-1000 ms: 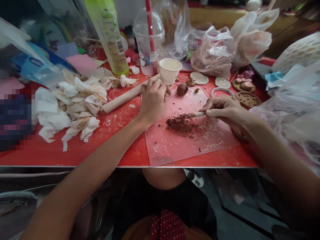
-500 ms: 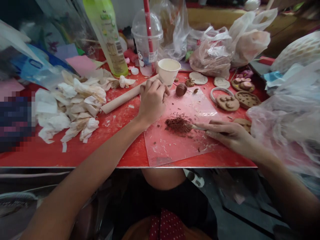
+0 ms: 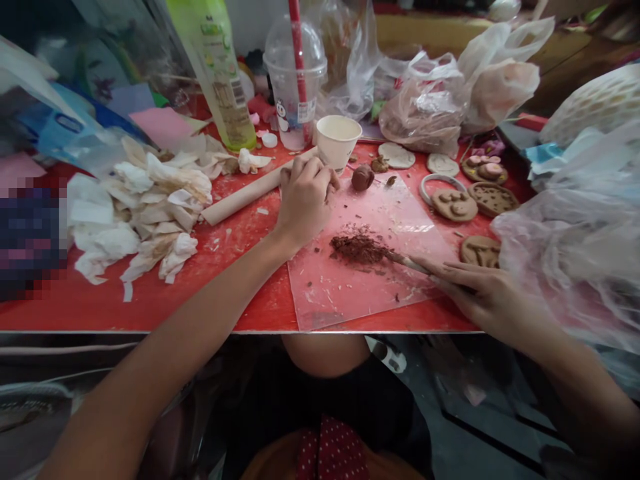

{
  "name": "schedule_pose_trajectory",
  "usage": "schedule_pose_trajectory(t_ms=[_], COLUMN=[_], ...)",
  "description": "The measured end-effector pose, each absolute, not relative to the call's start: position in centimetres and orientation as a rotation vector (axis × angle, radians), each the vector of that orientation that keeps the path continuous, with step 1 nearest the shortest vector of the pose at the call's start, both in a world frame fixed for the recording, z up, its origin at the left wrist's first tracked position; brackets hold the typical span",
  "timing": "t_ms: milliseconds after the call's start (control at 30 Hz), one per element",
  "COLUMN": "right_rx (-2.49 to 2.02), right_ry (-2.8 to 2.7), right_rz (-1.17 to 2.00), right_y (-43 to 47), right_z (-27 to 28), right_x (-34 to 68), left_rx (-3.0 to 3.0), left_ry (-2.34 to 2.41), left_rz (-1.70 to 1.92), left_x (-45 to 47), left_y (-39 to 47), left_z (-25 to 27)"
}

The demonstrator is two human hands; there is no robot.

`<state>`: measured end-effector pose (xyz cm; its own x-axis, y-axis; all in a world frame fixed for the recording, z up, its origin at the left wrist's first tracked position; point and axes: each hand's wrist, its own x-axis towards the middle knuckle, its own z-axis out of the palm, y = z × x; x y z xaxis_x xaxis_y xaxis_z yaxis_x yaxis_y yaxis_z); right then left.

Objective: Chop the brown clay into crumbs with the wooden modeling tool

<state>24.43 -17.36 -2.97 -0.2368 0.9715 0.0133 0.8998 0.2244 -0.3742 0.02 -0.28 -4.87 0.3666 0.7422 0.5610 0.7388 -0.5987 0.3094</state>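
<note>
My right hand (image 3: 487,297) grips a thin modelling tool (image 3: 411,264). The tool's dark tip touches a pile of crumbled dark-brown clay (image 3: 361,248) on a clear plastic sheet (image 3: 345,299). My left hand (image 3: 307,200) rests at the sheet's upper left corner, fingers curled; whatever lies under them is hidden. Right behind it stands a white paper cup (image 3: 338,141), and a pale rolling tube (image 3: 245,199) runs beside it. A round dark-brown lump of clay (image 3: 363,178) sits to the right of the left hand, near the sheet's far edge.
Crumpled tissues (image 3: 150,200) are heaped at the left. A green bottle (image 3: 220,80) and a domed plastic cup (image 3: 294,87) with a red straw stand behind. Several decorated clay discs (image 3: 454,205) lie at the right, beside plastic bags (image 3: 565,233). The red table's (image 3: 200,313) front edge is close.
My right hand has drawn back to the right and slightly toward me with the tool, uncovering more of its shaft and a clay disc. My left hand stays in place.
</note>
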Motion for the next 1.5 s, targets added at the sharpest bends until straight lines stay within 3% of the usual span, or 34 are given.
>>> schedule_pose_trajectory(t_ms=[200, 367, 767, 1133, 1500], right_rx=[-1.681, -1.536, -1.626, -1.583, -1.607], right_ry=[-1.888, -2.069, -2.471, -2.144, -2.354], right_rz=[0.362, 0.381, -0.251, 0.193, 0.036], right_y=[-18.1, -16.8, -18.1, -18.2, -17.8], right_z=[-2.8, -3.6, -4.1, -4.0, -4.2], right_x=[23.8, 20.6, 21.7, 21.9, 21.7], left_rx=[2.596, 2.602, 2.61, 2.594, 2.616], left_ry=[1.395, 1.392, 1.407, 1.4, 1.39], left_rz=[1.104, 1.11, 1.104, 1.113, 1.123], left_x=[0.0, 0.0, 0.0, 0.0, -0.1], left_y=[-0.3, -0.3, -0.3, -0.2, -0.3], left_z=[-5.0, -5.0, -5.0, -5.1, -5.1])
